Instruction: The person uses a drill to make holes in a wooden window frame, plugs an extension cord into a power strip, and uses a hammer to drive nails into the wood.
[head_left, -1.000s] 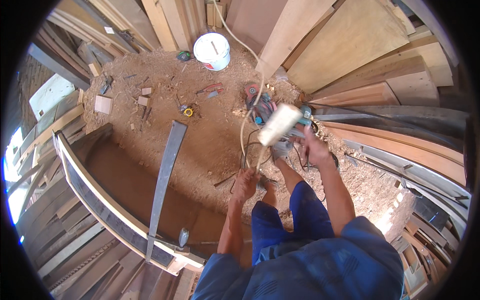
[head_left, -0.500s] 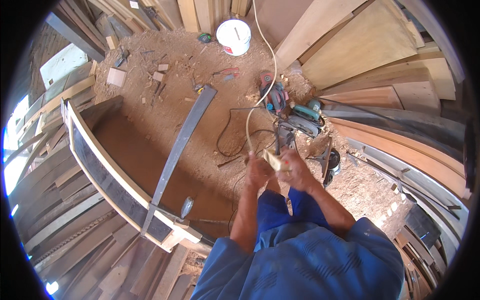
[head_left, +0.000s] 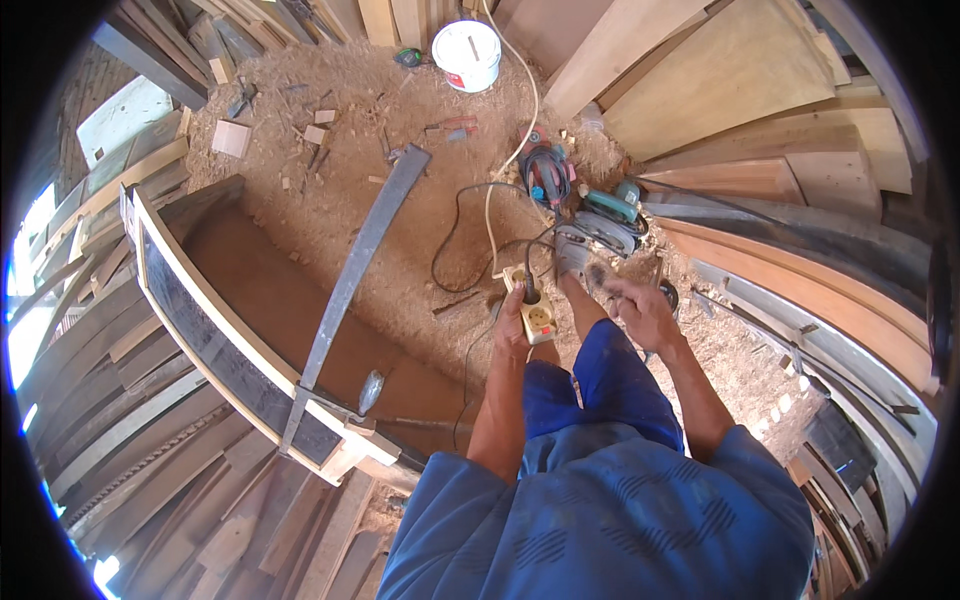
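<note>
My left hand (head_left: 511, 320) is closed around a cream power strip (head_left: 540, 318) in front of my legs. Round sockets show on its upper face, and a black plug (head_left: 530, 292) sits in it. From the strip's far end a pale cable (head_left: 489, 222) runs away toward the back. To the right, apart from the strip, my right hand (head_left: 643, 312) is raised with its fingers loosely spread and slightly blurred; nothing shows in it. Beyond it, a teal-and-grey power tool (head_left: 612, 208) and a red power tool (head_left: 546, 175) with a coiled dark cord lie on the floor.
A curved wooden frame (head_left: 205, 310) stands at left, with a long grey board (head_left: 365, 250) leaning across it. A white bucket (head_left: 466, 58) stands at the back. Planks (head_left: 770, 180) are stacked along the right. Sawdust and offcuts (head_left: 231, 138) cover the floor.
Both hands were together at the power strip. My right hand has moved off to the right, while the left keeps the strip, now turned with its sockets and the black plug showing.
</note>
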